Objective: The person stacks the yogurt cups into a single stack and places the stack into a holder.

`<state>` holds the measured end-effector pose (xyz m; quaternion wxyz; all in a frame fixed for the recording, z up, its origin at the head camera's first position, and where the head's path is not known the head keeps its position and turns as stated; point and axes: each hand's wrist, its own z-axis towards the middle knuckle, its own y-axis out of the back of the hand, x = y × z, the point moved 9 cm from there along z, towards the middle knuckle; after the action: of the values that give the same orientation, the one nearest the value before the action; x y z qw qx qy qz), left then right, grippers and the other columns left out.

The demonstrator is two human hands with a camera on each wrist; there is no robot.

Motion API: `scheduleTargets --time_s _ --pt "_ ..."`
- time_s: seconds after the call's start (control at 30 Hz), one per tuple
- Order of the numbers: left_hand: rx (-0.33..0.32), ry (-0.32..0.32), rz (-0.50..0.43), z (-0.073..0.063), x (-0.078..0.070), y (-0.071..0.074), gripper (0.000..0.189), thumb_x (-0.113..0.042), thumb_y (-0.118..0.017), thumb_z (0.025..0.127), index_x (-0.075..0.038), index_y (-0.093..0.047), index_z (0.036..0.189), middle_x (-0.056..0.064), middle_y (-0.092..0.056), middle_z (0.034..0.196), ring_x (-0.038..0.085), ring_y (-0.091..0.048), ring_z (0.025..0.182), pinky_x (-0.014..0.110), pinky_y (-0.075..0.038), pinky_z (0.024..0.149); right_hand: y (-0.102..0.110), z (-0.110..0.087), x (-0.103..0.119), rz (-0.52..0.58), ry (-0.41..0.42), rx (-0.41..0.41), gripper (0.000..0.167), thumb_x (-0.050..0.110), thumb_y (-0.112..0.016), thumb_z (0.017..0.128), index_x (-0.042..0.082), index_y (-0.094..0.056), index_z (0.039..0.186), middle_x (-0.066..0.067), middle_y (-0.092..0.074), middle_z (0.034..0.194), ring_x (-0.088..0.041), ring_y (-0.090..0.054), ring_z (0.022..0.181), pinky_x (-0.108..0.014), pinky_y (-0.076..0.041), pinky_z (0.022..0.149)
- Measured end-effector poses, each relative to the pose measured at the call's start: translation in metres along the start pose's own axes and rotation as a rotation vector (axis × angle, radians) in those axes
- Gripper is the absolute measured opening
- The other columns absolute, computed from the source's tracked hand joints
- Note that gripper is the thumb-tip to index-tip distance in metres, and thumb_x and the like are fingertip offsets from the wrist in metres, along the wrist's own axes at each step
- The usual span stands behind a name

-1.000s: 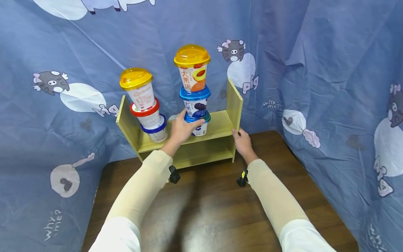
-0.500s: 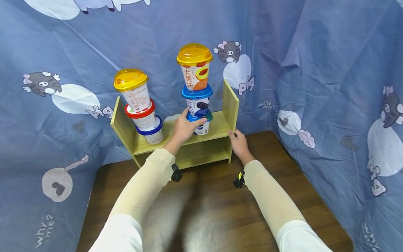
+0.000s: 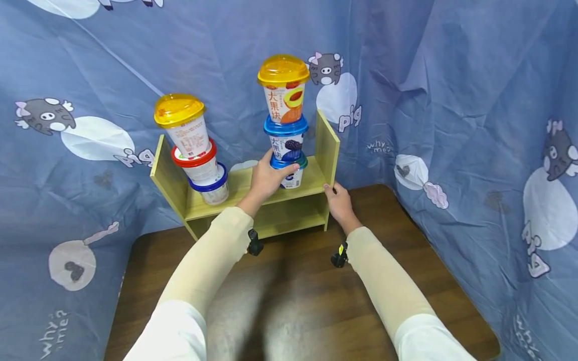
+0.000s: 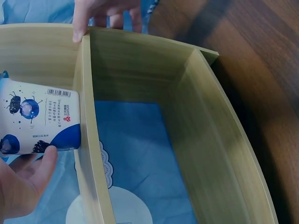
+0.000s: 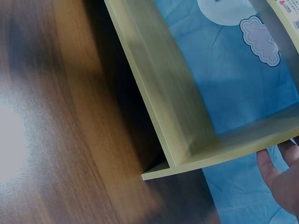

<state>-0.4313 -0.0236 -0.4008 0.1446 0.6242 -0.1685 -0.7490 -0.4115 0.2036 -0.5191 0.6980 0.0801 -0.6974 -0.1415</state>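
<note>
On the upper board of a pale wooden shelf (image 3: 237, 184) stand two stacks of cups. The right stack has a bottom yogurt cup (image 3: 294, 179) with a blue-green lid, a blue-lidded cup (image 3: 289, 145) and a white-and-orange cup (image 3: 284, 103) with a domed yellow lid. My left hand (image 3: 267, 176) grips the bottom yogurt cup; its thumb (image 4: 44, 168) lies on the cup's printed side in the left wrist view. My right hand (image 3: 339, 201) holds the front edge of the shelf's right side panel, with other fingers along its outer face.
The left stack holds a blue-lidded tub (image 3: 215, 194), a red-lidded tub (image 3: 203, 169) and a tilted yellow-lidded cup (image 3: 187, 135). The shelf stands at the back of a brown wooden table (image 3: 289, 306). A blue printed curtain (image 3: 406, 100) hangs behind and around it.
My left hand and the right stack have shifted right along the board, closer to the right side panel. My right hand stays at that panel. The head view has turned slightly.
</note>
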Motion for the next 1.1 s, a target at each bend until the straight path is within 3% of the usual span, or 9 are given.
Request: scheduleTargets --time_s 0.53,0.83,1.1 --pt "0.032 0.061 0.017 0.0005 0.0040 0.0006 0.090 -0.057 -0.079 0.081 -0.020 -0.040 0.153 0.006 -0.062 0.133 0.026 -0.061 0.118 0.045 -0.049 0.099 -0.0040 0.0003 -0.0008 0.018 -0.002 -0.009 0.050 0.040 -0.049 0.106 0.011 -0.054 0.145 -0.018 -0.057 0.140 -0.034 -0.051 0.129 -0.051 -0.042 0.107" --pt "0.067 0.107 0.029 -0.0003 0.0045 -0.0019 0.096 -0.059 -0.077 0.082 -0.019 -0.032 0.157 0.008 -0.057 0.141 0.028 -0.057 0.125 0.046 -0.046 0.103 -0.0022 0.0005 -0.0015 0.016 0.004 -0.043 0.047 0.038 -0.051 0.105 0.012 -0.057 0.143 -0.018 -0.059 0.137 -0.033 -0.054 0.122 -0.050 -0.044 0.103" --pt "0.048 0.113 0.015 -0.0032 0.0038 -0.0025 0.096 -0.058 -0.078 0.081 -0.019 -0.032 0.157 0.007 -0.057 0.141 0.027 -0.057 0.125 0.046 -0.046 0.103 0.0009 -0.0011 0.0021 0.005 0.009 -0.047 0.045 0.039 -0.051 0.105 0.010 -0.059 0.139 -0.019 -0.062 0.131 -0.033 -0.055 0.118 -0.050 -0.044 0.102"
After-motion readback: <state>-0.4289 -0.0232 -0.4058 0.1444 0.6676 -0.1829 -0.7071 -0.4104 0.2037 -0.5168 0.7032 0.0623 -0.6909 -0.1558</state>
